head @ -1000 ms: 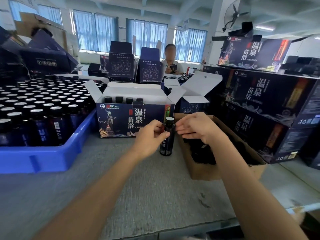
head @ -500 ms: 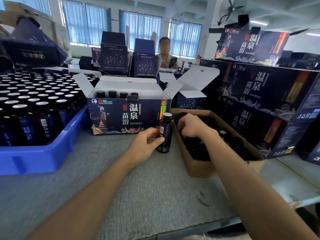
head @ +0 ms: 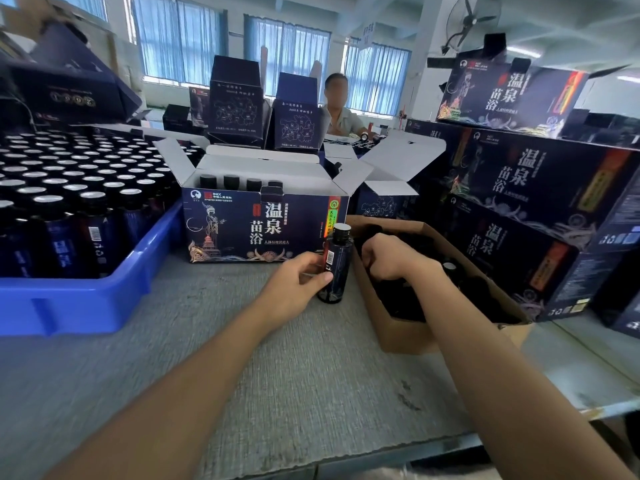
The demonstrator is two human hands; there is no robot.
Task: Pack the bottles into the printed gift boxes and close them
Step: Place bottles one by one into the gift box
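On the rough grey counter (head: 294,375), the left hand (head: 294,285) grips a slim, dark, cylindrical bottle (head: 337,268) standing upright before the open printed gift box (head: 242,230), which holds black-capped bottles. The right hand (head: 389,259) curls inside a brown cardboard box (head: 408,336); its grasp is unclear.

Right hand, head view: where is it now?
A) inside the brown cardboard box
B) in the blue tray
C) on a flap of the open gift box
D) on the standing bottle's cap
A: the right hand is down inside the brown cardboard box, fingers curled among the dark items there. What it grips, if anything, cannot be told. The left hand holds the upright bottle on the table.
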